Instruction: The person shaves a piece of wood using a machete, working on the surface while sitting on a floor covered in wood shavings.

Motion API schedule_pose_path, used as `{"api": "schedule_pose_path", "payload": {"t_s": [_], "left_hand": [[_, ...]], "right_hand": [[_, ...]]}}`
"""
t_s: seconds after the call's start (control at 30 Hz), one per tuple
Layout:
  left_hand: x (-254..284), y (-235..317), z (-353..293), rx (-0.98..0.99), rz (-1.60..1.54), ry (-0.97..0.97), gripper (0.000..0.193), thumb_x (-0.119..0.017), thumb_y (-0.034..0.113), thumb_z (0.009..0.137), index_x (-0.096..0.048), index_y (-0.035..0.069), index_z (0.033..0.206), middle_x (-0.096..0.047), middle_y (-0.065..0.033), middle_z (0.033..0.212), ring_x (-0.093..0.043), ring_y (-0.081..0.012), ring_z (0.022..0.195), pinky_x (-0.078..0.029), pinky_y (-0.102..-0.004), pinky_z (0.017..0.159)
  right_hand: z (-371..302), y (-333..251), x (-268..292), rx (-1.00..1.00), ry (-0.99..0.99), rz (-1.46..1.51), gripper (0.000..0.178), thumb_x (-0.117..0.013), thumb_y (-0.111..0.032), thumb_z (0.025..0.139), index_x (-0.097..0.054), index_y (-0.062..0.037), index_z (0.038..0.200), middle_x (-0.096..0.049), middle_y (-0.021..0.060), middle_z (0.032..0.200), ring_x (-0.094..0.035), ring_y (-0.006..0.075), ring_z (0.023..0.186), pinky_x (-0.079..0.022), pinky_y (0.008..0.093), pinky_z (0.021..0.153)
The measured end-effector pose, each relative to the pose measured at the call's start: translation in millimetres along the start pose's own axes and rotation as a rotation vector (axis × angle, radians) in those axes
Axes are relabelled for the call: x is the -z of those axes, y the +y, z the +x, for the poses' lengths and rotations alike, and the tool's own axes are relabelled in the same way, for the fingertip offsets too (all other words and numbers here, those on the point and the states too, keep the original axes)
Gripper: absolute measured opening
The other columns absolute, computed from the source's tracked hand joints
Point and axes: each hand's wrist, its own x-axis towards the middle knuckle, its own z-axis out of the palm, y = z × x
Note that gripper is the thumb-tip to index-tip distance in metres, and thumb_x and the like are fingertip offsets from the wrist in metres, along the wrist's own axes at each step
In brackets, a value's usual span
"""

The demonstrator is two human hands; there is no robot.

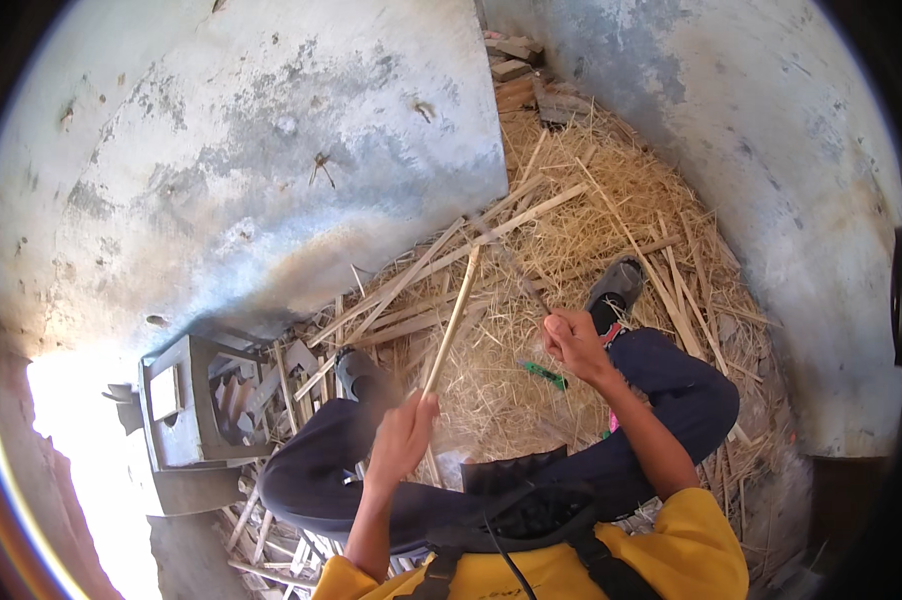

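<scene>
My left hand (401, 437) is closed around the lower end of a pale, narrow wooden stick (453, 322), which slants up and away from me. My right hand (575, 346) is closed on a thin, knife-like tool (524, 277). Its grey length points up and to the left and is smeared by motion, so its exact shape is hard to read. The tool's far end lies close to the tip of the stick; whether they touch I cannot tell. Below both hands, between my bent legs, lie curly straw-coloured wood shavings (491, 385).
Long wooden strips (411, 270) lie piled along the left wall and under my feet. A small green object (544, 375) rests on the shavings, near a pink one (613, 421). At left stands a grey box-like frame (186, 400) holding scraps. Weathered walls (301, 130) close in on both sides.
</scene>
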Motion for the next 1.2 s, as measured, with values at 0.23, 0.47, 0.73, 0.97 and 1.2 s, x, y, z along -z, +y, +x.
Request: {"api": "schedule_pose_path", "payload": {"t_s": [0.23, 0.47, 0.73, 0.97, 1.2], "left_hand": [[-101, -143, 89, 0.132, 0.628, 0.065, 0.044, -0.046, 0.036, 0.104, -0.068, -0.001, 0.098, -0.072, -0.0275, 0.092, -0.069, -0.0495, 0.089, -0.055, -0.0576, 0.080], [-162, -246, 118, 0.258, 0.697, -0.088, 0.051, -0.046, 0.042, 0.104, -0.074, 0.000, 0.102, -0.073, -0.0274, 0.097, -0.071, -0.0437, 0.096, -0.056, -0.0538, 0.087], [-171, -245, 115, 0.233, 0.729, -0.101, 0.049, -0.048, 0.041, 0.104, -0.075, 0.000, 0.099, -0.074, -0.0252, 0.096, -0.073, -0.0417, 0.094, -0.058, -0.0505, 0.083], [-175, -240, 113, 0.320, 0.784, -0.088, 0.039, -0.051, 0.033, 0.102, -0.078, 0.005, 0.095, -0.075, -0.0188, 0.098, -0.074, -0.0363, 0.090, -0.058, -0.0499, 0.079], [-178, -248, 122, 0.306, 0.770, -0.125, 0.040, -0.050, 0.033, 0.102, -0.078, 0.005, 0.097, -0.075, -0.0196, 0.099, -0.074, -0.0381, 0.094, -0.058, -0.0501, 0.081]], "right_hand": [[-17, 112, 11, -0.119, 0.288, -0.529, 0.058, -0.067, -0.049, 0.095, -0.060, 0.0019, 0.070, -0.047, 0.0038, 0.055, -0.042, 0.0118, 0.052, -0.034, 0.0369, 0.049], [-57, 229, 5, -0.390, 0.121, -0.635, 0.072, -0.063, -0.063, 0.090, -0.059, 0.0049, 0.068, -0.052, 0.0170, 0.056, -0.053, 0.0260, 0.054, -0.044, 0.0459, 0.059], [-62, 242, 15, -0.643, -0.146, -0.786, 0.065, -0.049, -0.058, 0.101, -0.074, 0.0016, 0.095, -0.070, 0.0283, 0.091, -0.069, 0.0448, 0.090, -0.050, 0.0480, 0.083], [-52, 247, 5, -0.494, -0.105, -0.667, 0.064, -0.043, -0.057, 0.103, -0.074, -0.0012, 0.110, -0.070, 0.0291, 0.104, -0.067, 0.0447, 0.103, -0.050, 0.0472, 0.091], [-67, 294, 22, -0.508, -0.142, -0.748, 0.066, -0.044, -0.054, 0.106, -0.063, 0.0054, 0.082, -0.062, 0.0196, 0.069, -0.063, 0.0318, 0.067, -0.047, 0.0472, 0.072]]}}
